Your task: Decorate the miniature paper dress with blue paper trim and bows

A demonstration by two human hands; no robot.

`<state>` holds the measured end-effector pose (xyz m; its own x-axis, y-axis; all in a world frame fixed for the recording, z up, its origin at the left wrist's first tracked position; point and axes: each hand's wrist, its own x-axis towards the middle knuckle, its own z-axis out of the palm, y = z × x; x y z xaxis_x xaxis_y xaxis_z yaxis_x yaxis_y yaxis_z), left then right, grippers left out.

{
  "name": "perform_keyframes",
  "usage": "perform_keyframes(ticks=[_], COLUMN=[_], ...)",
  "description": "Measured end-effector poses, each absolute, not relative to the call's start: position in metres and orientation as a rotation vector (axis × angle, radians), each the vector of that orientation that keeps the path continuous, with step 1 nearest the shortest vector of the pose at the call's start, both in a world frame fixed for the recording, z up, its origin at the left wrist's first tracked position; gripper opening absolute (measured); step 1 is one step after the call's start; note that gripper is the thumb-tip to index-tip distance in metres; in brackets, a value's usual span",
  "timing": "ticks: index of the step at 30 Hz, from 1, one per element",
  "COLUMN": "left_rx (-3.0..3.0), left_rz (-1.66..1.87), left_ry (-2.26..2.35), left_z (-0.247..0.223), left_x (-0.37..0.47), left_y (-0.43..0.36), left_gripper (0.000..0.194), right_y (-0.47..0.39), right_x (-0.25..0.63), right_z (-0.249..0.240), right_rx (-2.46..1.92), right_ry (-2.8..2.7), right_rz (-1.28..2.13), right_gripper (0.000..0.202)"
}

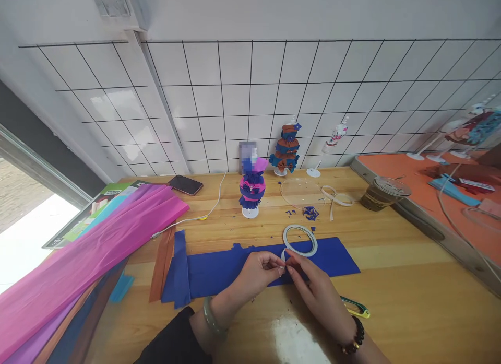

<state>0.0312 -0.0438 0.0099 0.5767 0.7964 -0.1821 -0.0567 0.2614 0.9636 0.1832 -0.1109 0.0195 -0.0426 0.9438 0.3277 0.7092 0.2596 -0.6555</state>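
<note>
Wooden table (399, 312), far tiled wall (203, 100); left hand (253, 274) and right hand (318, 291) pinch white tape (283, 255), partly hidden; pink paper (117, 238) cut off left.

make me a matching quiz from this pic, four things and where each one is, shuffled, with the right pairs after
Things
1. left hand
2. tape roll
3. phone
4. cup

Places
a. near the tiled wall, by the end of the pink paper
b. beside the orange surface
c. fingertips at a narrow white strip, close to the right hand
d. partly over the blue sheet

Pairs: 1-c, 2-d, 3-a, 4-b
</note>
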Motion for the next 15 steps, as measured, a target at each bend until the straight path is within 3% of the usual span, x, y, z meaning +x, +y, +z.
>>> perform_keyframes(ticks=[6, 15], left_rx=[1.098, 1.054], left_rz=[0.634, 0.593], left_ry=[0.822, 0.858], left_z=[0.016, 0.018], left_x=[0.029, 0.029], left_y=[-0.043, -0.041], left_gripper=[0.028, 0.028], right_y=[-0.114, -0.159], right_x=[0.194, 0.235], right_z=[0.023, 0.022], right_rx=[-1.588, -1.783], right_ry=[-1.616, -2.253], right_rz=[0.556, -0.014], right_gripper=[0.032, 0.022])
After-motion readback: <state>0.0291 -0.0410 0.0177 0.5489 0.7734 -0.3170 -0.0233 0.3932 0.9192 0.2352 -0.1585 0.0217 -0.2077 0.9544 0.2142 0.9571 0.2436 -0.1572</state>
